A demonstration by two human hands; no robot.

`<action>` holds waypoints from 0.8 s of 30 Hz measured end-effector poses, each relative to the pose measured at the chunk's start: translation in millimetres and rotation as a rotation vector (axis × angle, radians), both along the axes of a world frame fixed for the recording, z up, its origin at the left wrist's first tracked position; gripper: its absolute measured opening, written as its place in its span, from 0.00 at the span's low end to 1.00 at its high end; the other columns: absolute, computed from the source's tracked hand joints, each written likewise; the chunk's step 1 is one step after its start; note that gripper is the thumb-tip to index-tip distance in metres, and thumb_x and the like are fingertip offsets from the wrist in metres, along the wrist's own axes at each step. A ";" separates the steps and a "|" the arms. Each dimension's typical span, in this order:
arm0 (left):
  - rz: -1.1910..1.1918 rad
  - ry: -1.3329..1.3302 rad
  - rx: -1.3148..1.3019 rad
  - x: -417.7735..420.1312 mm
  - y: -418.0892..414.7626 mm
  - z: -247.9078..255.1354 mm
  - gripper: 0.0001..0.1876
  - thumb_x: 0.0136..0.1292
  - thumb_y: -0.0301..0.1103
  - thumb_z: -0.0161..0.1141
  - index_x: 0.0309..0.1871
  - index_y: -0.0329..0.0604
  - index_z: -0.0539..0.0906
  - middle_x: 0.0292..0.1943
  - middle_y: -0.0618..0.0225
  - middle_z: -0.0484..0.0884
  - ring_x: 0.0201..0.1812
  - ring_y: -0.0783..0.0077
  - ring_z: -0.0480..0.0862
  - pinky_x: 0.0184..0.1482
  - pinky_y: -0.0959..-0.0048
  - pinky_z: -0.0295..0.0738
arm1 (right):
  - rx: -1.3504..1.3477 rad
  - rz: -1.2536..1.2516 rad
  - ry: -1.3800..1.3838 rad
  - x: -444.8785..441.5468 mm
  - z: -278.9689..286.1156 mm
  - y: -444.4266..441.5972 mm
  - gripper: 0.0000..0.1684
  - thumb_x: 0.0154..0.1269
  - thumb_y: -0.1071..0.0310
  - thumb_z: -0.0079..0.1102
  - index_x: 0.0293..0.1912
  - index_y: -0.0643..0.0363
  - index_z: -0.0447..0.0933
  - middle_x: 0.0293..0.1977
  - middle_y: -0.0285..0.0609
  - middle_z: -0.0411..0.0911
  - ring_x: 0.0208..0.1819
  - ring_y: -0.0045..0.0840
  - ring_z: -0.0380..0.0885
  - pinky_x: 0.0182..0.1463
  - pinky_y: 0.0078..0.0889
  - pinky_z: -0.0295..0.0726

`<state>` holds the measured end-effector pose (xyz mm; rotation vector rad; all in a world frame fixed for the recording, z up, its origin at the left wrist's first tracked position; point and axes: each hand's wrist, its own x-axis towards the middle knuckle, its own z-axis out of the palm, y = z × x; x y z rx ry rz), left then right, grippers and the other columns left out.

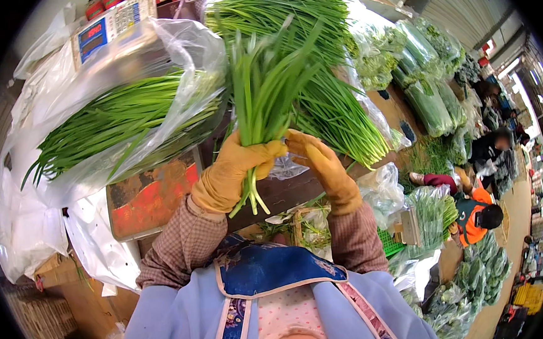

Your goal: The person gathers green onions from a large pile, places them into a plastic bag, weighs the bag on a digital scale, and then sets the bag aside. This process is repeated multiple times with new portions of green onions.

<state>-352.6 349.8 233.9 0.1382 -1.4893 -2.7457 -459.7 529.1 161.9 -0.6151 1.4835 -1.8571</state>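
My left hand (236,169), in a tan rubber glove, is closed around the lower stalks of a small bunch of garlic chives (261,94); the leaves point up and away, and the pale ends stick out below the fist. My right hand (321,166), gloved alike, is at the bunch's right side with fingers bent; whether its fingertips touch the stalks is unclear. Behind the bunch lies a large pile of chives (343,112). To the left, more chives (116,114) lie in a clear plastic bag (187,48), their leaf tips out of its left side.
A digital scale (111,32) stands at the upper left. Bagged green vegetables (430,106) lie to the right. A green crate (390,242) is at lower right. A person in an orange and dark vest (474,216) and another in dark clothing (482,147) are farther right.
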 end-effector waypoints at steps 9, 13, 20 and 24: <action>0.008 0.020 -1.397 3.1 29.3 -99.5 0.32 0.55 0.36 0.62 0.60 0.29 0.63 0.37 0.42 0.79 0.37 0.43 0.82 0.35 0.55 0.78 | -0.204 -0.366 -0.181 61.7 -17.2 -48.4 0.23 0.63 0.63 0.60 0.56 0.61 0.72 0.47 0.43 0.76 0.47 0.28 0.76 0.52 0.28 0.74; 0.139 0.142 -1.439 45.5 -2.6 -17.5 0.41 0.59 0.50 0.61 0.65 0.25 0.61 0.49 0.37 0.76 0.52 0.46 0.78 0.52 0.64 0.75 | -0.345 -0.458 -0.098 20.9 10.3 -47.0 0.14 0.67 0.60 0.54 0.43 0.59 0.78 0.38 0.37 0.79 0.35 0.20 0.77 0.40 0.24 0.75; 0.786 -0.082 -1.926 137.3 -203.7 65.0 0.18 0.65 0.40 0.55 0.54 0.39 0.76 0.50 0.53 0.79 0.55 0.48 0.76 0.58 0.59 0.71 | -0.839 -0.122 0.153 29.1 206.6 -115.4 0.26 0.66 0.64 0.56 0.60 0.65 0.65 0.30 0.33 0.72 0.31 0.18 0.74 0.43 0.24 0.79; 0.664 -0.620 -2.688 174.2 -282.4 101.0 0.25 0.61 0.38 0.55 0.62 0.43 0.69 0.61 0.61 0.72 0.66 0.53 0.66 0.66 0.43 0.54 | -0.459 -0.037 0.379 76.9 263.4 -205.0 0.16 0.55 0.64 0.65 0.43 0.60 0.77 0.26 0.37 0.76 0.27 0.24 0.78 0.28 0.27 0.78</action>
